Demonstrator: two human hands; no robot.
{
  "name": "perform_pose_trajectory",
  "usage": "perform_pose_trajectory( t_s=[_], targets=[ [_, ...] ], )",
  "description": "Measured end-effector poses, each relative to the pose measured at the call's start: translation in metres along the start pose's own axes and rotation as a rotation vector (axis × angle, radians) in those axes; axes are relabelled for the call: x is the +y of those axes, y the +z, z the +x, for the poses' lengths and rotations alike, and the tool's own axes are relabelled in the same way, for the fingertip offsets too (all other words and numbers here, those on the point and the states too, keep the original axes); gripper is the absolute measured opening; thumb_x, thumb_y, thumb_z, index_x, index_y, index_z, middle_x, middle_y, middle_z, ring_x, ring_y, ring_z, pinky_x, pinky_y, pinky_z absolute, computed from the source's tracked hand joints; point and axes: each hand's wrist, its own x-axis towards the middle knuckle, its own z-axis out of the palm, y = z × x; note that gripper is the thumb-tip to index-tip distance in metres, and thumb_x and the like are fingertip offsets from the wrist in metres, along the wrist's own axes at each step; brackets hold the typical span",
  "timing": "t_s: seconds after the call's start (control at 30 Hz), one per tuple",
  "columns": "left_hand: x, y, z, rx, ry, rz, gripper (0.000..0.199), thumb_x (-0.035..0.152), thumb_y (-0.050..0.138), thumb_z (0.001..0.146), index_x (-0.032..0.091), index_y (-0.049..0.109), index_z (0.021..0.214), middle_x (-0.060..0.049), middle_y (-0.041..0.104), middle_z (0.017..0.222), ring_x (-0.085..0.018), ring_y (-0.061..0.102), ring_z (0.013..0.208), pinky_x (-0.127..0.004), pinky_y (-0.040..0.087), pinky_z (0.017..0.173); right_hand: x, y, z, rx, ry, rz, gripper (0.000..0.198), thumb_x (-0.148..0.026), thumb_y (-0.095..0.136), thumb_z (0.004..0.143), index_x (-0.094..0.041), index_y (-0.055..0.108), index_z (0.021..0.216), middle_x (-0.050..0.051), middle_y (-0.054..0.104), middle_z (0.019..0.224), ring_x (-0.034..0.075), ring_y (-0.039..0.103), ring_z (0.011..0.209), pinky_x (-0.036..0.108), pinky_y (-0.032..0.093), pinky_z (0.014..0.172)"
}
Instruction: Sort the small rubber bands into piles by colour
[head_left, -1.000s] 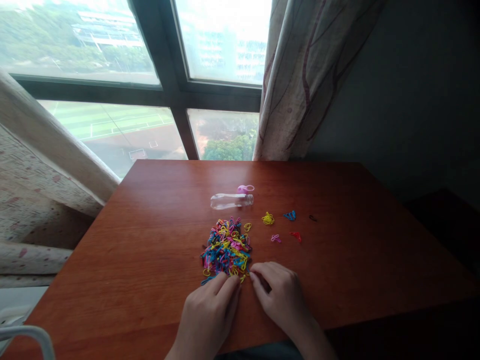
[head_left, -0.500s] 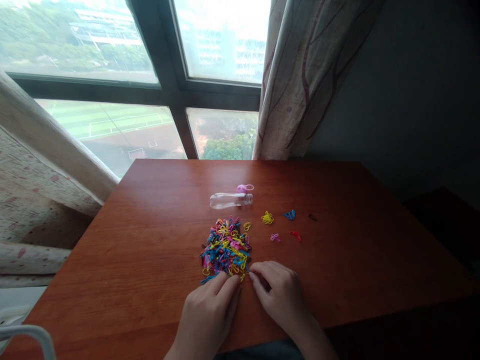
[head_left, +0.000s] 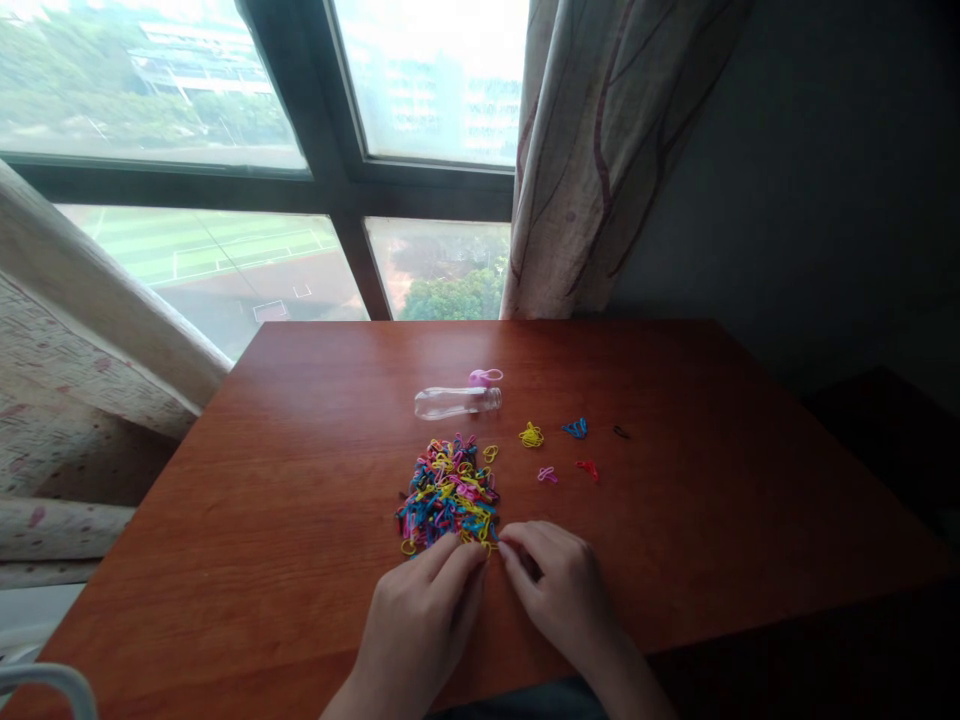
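Note:
A heap of small looped clips (head_left: 448, 487) in yellow, blue, pink, red and dark colours lies on the wooden table (head_left: 675, 520). At its near edge my left hand (head_left: 426, 600) is closed, thumb and forefinger pinched together; what they hold is hidden. My right hand (head_left: 555, 575) is pinched closed just across from it, its fingertips at a thin yellow clip (head_left: 492, 547) between the hands. To the right lie smaller groups: yellow clips (head_left: 531, 435), blue clips (head_left: 576, 428), pink clips (head_left: 547, 475), red clips (head_left: 588, 469) and a dark clip (head_left: 621, 432).
Behind the heap a clear bottle (head_left: 454, 402) lies on its side, with a pink cap with a loop (head_left: 480, 378) beside it. Curtains (head_left: 559, 170) and a window (head_left: 345, 190) border the far edge. A white curved bar (head_left: 60, 678) shows at lower left.
My left hand has shifted slightly right and forward, covering the blue clips at the heap's near edge. My right hand stays in place. The view has moved a little.

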Motion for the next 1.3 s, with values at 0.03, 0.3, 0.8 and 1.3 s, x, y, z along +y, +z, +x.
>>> perform_pose_trajectory(
  t_s=[0.03,0.3,0.8,1.3],
  targets=[
    [0.001,-0.003,0.01,-0.004,0.004,-0.01,0.022,0.025,0.043,0.098,0.023,0.064,0.092,0.001,0.067,0.077,-0.013,0.063,0.062,-0.023,0.044,0.056,0.0,0.0,0.0,-0.002,0.0,-0.004,0.015,-0.02,0.052,0.093,-0.022,0.065,0.087,0.001,0.069,0.076,0.016,0.063,0.069,0.024,0.043,0.067],
    [0.005,0.001,0.125,-0.316,0.039,0.16,0.024,0.026,0.042,0.096,0.021,0.065,0.091,-0.004,0.069,0.088,-0.016,0.067,0.07,-0.024,0.044,0.058,0.0,0.001,0.001,0.021,0.032,0.031,0.017,-0.017,0.051,0.091,-0.022,0.066,0.084,0.001,0.069,0.075,0.016,0.064,0.07,0.025,0.043,0.067],
    [-0.009,0.014,0.151,-0.397,0.057,0.18,0.016,0.024,0.052,0.09,0.022,0.067,0.094,-0.005,0.071,0.092,-0.02,0.069,0.079,-0.027,0.048,0.064,-0.001,-0.001,0.002,0.032,0.006,0.056,0.017,-0.013,0.053,0.088,-0.022,0.067,0.085,0.001,0.069,0.075,0.016,0.065,0.068,0.023,0.046,0.065],
    [0.007,-0.003,0.003,-0.108,0.009,-0.159,0.018,0.016,0.045,0.093,0.025,0.06,0.089,0.002,0.063,0.072,-0.013,0.06,0.06,-0.022,0.041,0.054,0.077,-0.067,0.039,0.258,0.168,-0.117,0.018,-0.032,0.056,0.09,-0.02,0.069,0.086,0.001,0.067,0.068,0.016,0.061,0.058,0.025,0.045,0.058]
  ],
)
